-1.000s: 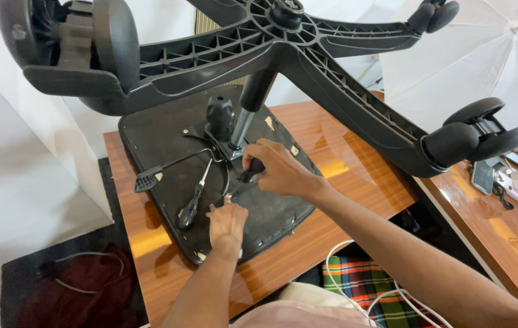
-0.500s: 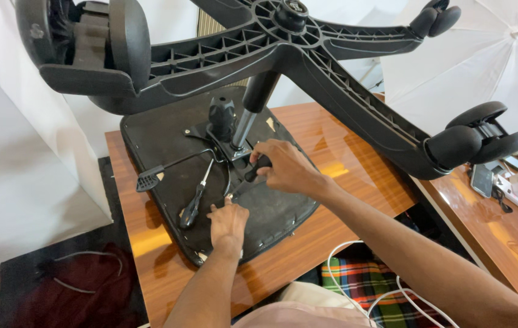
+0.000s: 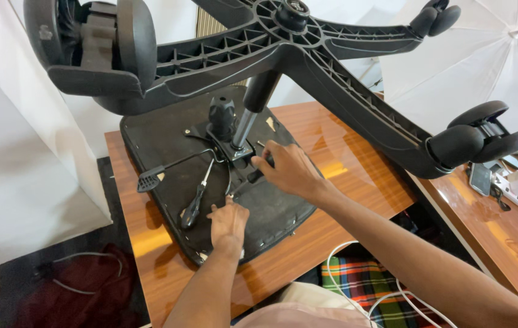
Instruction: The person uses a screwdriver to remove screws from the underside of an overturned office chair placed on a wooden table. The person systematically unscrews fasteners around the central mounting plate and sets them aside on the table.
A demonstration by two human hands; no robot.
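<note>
An upturned office chair lies with its black seat underside (image 3: 162, 136) on a wooden table (image 3: 344, 173); its five-arm wheeled base (image 3: 283, 45) stands up on the gas column (image 3: 245, 124). My right hand (image 3: 289, 170) grips a black tool handle (image 3: 258, 174) beside the metal mechanism plate (image 3: 225, 149). Against the seat just below the plate rests my left hand (image 3: 228, 220), fingers curled at a small fastener. A black-handled screwdriver (image 3: 193, 203) lies loose on the seat to the left of my left hand.
A black lever (image 3: 149, 179) juts from the mechanism toward the left. A white umbrella (image 3: 484, 54) stands at the back right. A second table (image 3: 496, 231) on the right carries a phone, a power strip and cables. Plaid cloth (image 3: 362, 279) and white cables lie below.
My right hand has shifted slightly up and right on the tool handle, turning it. My left hand stays in place on the seat.
</note>
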